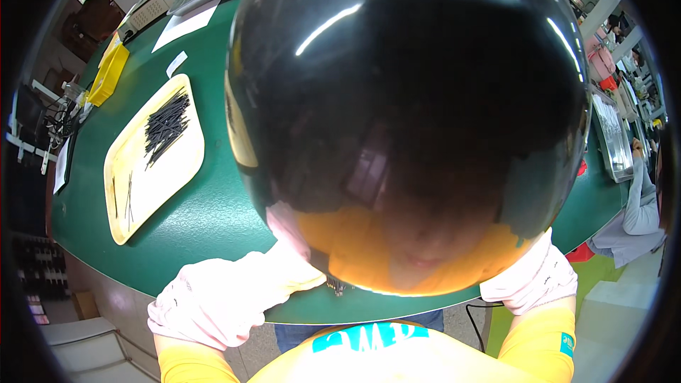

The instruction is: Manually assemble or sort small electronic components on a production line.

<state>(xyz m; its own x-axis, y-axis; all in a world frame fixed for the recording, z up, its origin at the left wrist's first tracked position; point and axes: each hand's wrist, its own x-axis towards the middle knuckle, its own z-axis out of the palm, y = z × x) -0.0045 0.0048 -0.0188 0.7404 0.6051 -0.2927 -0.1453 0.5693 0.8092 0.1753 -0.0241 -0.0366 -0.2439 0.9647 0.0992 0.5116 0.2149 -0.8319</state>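
A large glossy black dome fills the middle of the head view and covers most of the work spot. Reflections of lamps and of my orange clothing show on its surface. My left hand, in a pale pink glove, reaches to the dome's lower left edge, where its fingertips disappear behind it. Close to those fingers lies a small cluster of thin dark pieces at the table's front edge. My gloved right hand comes in at the dome's lower right, its fingers hidden. What either hand holds is out of sight.
A cream tray on the green table bears a heap of thin black rods and a few loose ones. Farther left stands a yellow bin. Metal trays and another person's arm are at the right.
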